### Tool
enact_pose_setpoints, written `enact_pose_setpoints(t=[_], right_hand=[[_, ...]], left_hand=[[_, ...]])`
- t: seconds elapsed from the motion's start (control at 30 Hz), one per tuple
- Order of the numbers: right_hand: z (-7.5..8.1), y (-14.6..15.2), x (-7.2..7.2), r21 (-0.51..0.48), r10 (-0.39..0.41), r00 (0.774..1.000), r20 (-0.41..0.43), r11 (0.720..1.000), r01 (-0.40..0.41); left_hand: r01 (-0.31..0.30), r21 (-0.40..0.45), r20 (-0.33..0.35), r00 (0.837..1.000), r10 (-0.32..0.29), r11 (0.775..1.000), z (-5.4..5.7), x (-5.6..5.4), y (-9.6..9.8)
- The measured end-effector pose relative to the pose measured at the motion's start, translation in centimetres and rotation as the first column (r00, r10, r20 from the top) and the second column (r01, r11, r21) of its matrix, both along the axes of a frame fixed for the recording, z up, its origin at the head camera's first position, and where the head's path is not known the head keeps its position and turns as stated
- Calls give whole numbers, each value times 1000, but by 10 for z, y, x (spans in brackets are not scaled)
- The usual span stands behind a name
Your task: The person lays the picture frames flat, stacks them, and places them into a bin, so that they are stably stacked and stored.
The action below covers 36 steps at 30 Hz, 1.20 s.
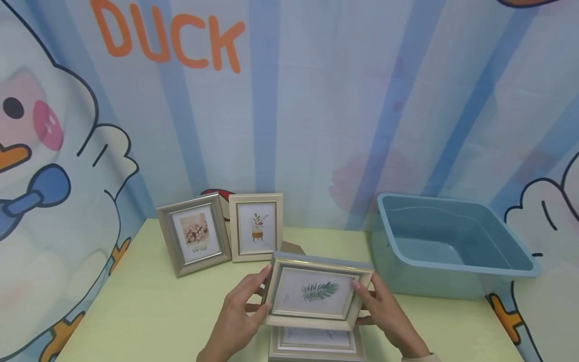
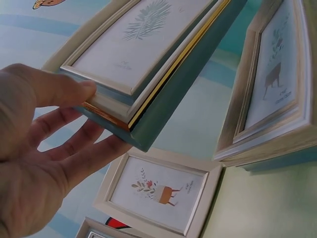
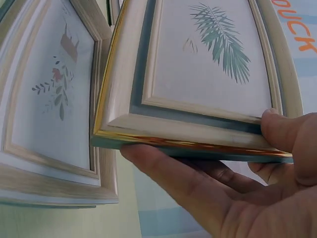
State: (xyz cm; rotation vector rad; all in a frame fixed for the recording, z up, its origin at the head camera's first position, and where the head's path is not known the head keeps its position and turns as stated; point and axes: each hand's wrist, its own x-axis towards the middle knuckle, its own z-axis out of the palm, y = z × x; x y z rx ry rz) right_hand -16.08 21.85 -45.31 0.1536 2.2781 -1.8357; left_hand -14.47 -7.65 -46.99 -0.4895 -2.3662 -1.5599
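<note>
A picture frame with a green leaf print [image 1: 320,291] is held up between both hands, tilted toward the head camera. My left hand [image 1: 238,312] grips its left end, thumb on the front border and fingers behind, as the left wrist view shows. On the opposite end my right hand [image 1: 388,318] grips it the same way, fingers beneath the back. Directly below, another picture frame [image 1: 315,347] lies at the front of the table, partly covered by the held one. In the right wrist view this lower frame [image 3: 54,114] shows a potted plant print.
Two picture frames stand at the back left: a grey-brown one with a flower photo [image 1: 196,235] and a cream one with a plant print [image 1: 256,229]. A blue plastic bin [image 1: 452,279] stands at the back right of the pale yellow table [image 1: 135,301]. Behind hangs a duck-printed cloth [image 1: 312,100].
</note>
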Motion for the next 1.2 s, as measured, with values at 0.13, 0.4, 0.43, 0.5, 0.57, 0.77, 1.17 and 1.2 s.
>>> enact_pose_setpoints(t=[0.13, 0.4, 0.43, 0.5, 0.57, 0.77, 1.17, 1.2], right_hand=[[-4, -2, 1, -13, -14, 999, -33, 1000, 14], [-11, -10, 9, -14, -45, 992, -114, 999, 44], [-12, -11, 11, -16, -50, 991, -124, 999, 48], [-14, -14, 14, -18, -59, 987, -146, 998, 57], [-17, -16, 17, -12, -63, 984, -166, 998, 62], [-21, -23, 29, 21, -38, 978, -204, 999, 43], [-28, -35, 43, 68, -85, 864, -496, 988, 137], [-29, -35, 43, 67, -85, 847, -525, 988, 141]], left_hand=[[8, -23, -23, 1000, -8, 1000, -7, 1, 1], [14, 18, 29, 999, -15, 1000, -11, 3, 8], [8, 25, 24, 1000, -9, 1000, -10, 2, 9], [1, 38, 13, 1000, -1, 999, -6, 0, 10], [22, 59, -10, 1000, -22, 998, -3, -3, 11], [142, 120, -34, 990, -138, 983, 5, -12, 7], [359, 153, -216, 921, -324, 921, 10, -19, -6], [376, 143, -243, 910, -335, 916, 10, -19, -6]])
